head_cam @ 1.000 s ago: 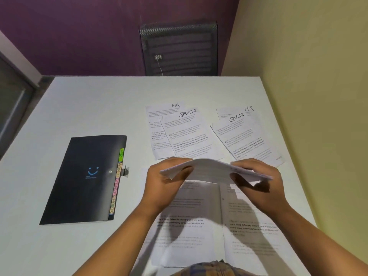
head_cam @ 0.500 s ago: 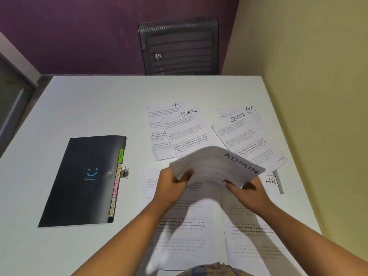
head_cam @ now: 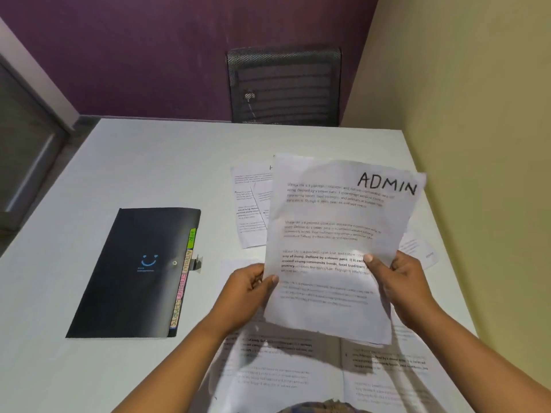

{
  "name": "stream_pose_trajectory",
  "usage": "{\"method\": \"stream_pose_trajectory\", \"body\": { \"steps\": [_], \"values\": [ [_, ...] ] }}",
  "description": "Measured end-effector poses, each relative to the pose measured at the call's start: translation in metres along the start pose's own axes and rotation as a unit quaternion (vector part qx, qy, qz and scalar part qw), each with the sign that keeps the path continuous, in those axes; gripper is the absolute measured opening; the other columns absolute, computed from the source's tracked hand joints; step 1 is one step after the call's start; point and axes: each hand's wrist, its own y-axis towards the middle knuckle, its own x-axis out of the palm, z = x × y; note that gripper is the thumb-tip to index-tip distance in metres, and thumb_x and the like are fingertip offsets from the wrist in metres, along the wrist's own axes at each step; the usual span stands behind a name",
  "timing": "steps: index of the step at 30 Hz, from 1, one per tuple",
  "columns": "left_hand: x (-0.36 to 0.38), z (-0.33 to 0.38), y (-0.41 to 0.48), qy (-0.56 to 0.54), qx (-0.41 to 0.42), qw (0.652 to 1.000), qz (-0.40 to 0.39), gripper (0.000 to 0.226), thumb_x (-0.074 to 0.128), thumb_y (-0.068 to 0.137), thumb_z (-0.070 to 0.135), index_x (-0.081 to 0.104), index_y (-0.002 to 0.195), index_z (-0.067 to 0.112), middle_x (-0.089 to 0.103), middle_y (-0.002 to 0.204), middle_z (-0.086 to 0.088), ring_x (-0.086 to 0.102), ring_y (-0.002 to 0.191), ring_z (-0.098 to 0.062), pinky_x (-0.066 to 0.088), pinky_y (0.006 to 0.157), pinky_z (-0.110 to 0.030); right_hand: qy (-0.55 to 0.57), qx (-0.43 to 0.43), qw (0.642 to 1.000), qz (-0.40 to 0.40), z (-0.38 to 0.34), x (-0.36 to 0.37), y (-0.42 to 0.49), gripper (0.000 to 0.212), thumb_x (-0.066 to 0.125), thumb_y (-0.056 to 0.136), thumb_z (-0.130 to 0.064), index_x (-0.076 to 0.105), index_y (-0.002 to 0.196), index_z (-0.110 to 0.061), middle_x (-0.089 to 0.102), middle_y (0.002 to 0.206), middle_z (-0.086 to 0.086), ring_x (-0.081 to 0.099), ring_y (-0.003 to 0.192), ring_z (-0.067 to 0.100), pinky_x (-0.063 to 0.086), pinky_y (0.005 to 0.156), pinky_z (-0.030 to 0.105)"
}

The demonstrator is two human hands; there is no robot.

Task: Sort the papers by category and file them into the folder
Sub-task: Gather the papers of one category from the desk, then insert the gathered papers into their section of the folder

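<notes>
I hold a stack of printed sheets (head_cam: 337, 234) upright above the table; its top page is headed ADMIN by hand. My left hand (head_cam: 247, 290) grips the stack's lower left edge and my right hand (head_cam: 399, 281) grips its lower right edge, thumbs on the front. A closed black folder (head_cam: 131, 272) with coloured index tabs along its right side lies flat to the left. More printed papers (head_cam: 250, 210) lie on the table behind the stack, mostly hidden by it, and others (head_cam: 283, 374) lie under my arms at the near edge.
The white table (head_cam: 149, 162) stands against a yellow wall on the right. A black mesh chair (head_cam: 283, 87) is pushed in at the far edge, in front of a purple wall. A small paper (head_cam: 417, 248) peeks out right of the stack.
The stack, held low and nearly flat a second ago, has been raised and tilted upright so its ADMIN page faces me. It now hides the HR and SPORTS piles.
</notes>
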Motion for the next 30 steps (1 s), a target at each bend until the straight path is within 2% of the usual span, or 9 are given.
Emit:
{"method": "stream_pose_trajectory", "body": {
  "steps": [3, 5, 9, 15, 17, 20, 23, 27, 30],
  "values": [
    [0.005, -0.003, -0.017, 0.004, -0.002, 1.0, 0.002, 0.024, 0.056, 0.1, 0.029, 0.062, 0.091, 0.007, 0.066, 0.069, -0.003, 0.055, 0.058, -0.009, 0.043, 0.056, -0.025, 0.063, 0.024, 0.998, 0.013, 0.002, 0.005, -0.005, 0.018, 0.063, 0.093, -0.008, 0.072, 0.106, -0.018, 0.078, 0.097, -0.004, 0.075, 0.089, 0.013, 0.058, 0.072, 0.023],
    [0.012, -0.005, -0.027, 0.013, -0.001, 1.0, 0.024, 0.028, 0.052, 0.101, 0.031, 0.055, 0.081, 0.012, 0.057, 0.059, 0.008, 0.049, 0.053, -0.009, 0.045, 0.054, -0.029, 0.077, 0.037, 0.996, 0.025, 0.003, 0.01, -0.006, 0.019, 0.063, 0.093, -0.008, 0.072, 0.106, -0.019, 0.078, 0.102, 0.0, 0.075, 0.093, 0.018, 0.058, 0.079, 0.03],
    [0.019, -0.014, -0.04, -0.008, 0.005, 0.995, 0.097, 0.032, 0.048, 0.102, 0.036, 0.063, 0.098, 0.008, 0.072, 0.091, -0.011, 0.067, 0.086, -0.03, 0.055, 0.079, -0.051, 0.062, 0.064, 0.995, 0.034, 0.005, 0.021, -0.01, 0.011, 0.065, 0.093, -0.017, 0.073, 0.099, -0.022, 0.078, 0.099, -0.006, 0.074, 0.094, 0.015, 0.056, 0.084, 0.03],
    [0.008, -0.018, -0.049, -0.09, -0.034, 0.991, 0.091, 0.012, 0.06, 0.097, 0.016, 0.068, 0.105, 0.022, 0.077, 0.098, 0.008, 0.073, 0.094, -0.01, 0.058, 0.079, -0.024, -0.004, 0.045, 0.998, 0.054, 0.007, 0.036, -0.027, 0.02, 0.064, 0.095, -0.023, 0.07, 0.114, -0.021, 0.073, 0.097, -0.013, 0.07, 0.093, 0.009, 0.053, 0.085, 0.03],
    [0.003, -0.02, -0.053, -0.089, -0.04, 0.991, 0.086, 0.014, 0.056, 0.1, 0.018, 0.066, 0.106, 0.024, 0.077, 0.099, 0.007, 0.073, 0.092, -0.013, 0.055, 0.066, -0.017, -0.006, 0.05, 0.997, 0.051, 0.008, 0.043, -0.033, 0.021, 0.064, 0.095, -0.026, 0.069, 0.114, -0.022, 0.073, 0.1, -0.011, 0.07, 0.094, 0.011, 0.053, 0.089, 0.034],
    [-0.006, -0.023, -0.059, -0.086, -0.083, 0.987, 0.105, 0.017, 0.048, 0.103, 0.025, 0.065, 0.102, 0.027, 0.073, 0.098, -0.002, 0.071, 0.085, -0.023, 0.054, 0.045, -0.027, -0.006, 0.08, 0.996, 0.031, 0.015, 0.053, -0.039, 0.015, 0.061, 0.097, -0.026, 0.071, 0.107, -0.023, 0.076, 0.1, -0.007, 0.071, 0.09, 0.013, 0.054, 0.082, 0.033],
    [-0.019, -0.034, -0.062, -0.03, -0.09, 0.991, 0.099, 0.02, 0.046, 0.103, 0.031, 0.063, 0.096, 0.026, 0.071, 0.095, -0.005, 0.069, 0.086, -0.026, 0.054, 0.043, -0.029, -0.042, 0.066, 0.996, 0.041, 0.022, 0.065, -0.048, 0.013, 0.061, 0.097, -0.021, 0.072, 0.093, -0.016, 0.076, 0.092, 0.0, 0.07, 0.083, 0.019, 0.049, 0.069, 0.03],
    [-0.044, -0.048, -0.067, -0.027, -0.12, 0.989, 0.087, 0.006, 0.057, 0.098, 0.032, 0.062, 0.098, 0.027, 0.07, 0.09, -0.008, 0.07, 0.081, -0.019, 0.057, 0.047, -0.031, -0.049, 0.069, 0.995, 0.059, 0.029, 0.086, -0.062, 0.015, 0.062, 0.096, -0.018, 0.074, 0.1, -0.011, 0.078, 0.095, 0.005, 0.072, 0.086, 0.023, 0.056, 0.08, 0.038],
    [-0.065, -0.054, -0.071, -0.105, -0.152, 0.98, 0.074, 0.013, 0.068, 0.092, 0.021, 0.063, 0.104, 0.019, 0.058, 0.068, 0.001, 0.063, 0.062, -0.003, 0.051, 0.047, -0.023, -0.043, 0.071, 0.994, 0.071, 0.036, 0.1, -0.068, 0.017, 0.063, 0.096, -0.017, 0.074, 0.104, -0.007, 0.077, 0.097, 0.009, 0.072, 0.093, 0.028, 0.055, 0.09, 0.045]
  ]
}}
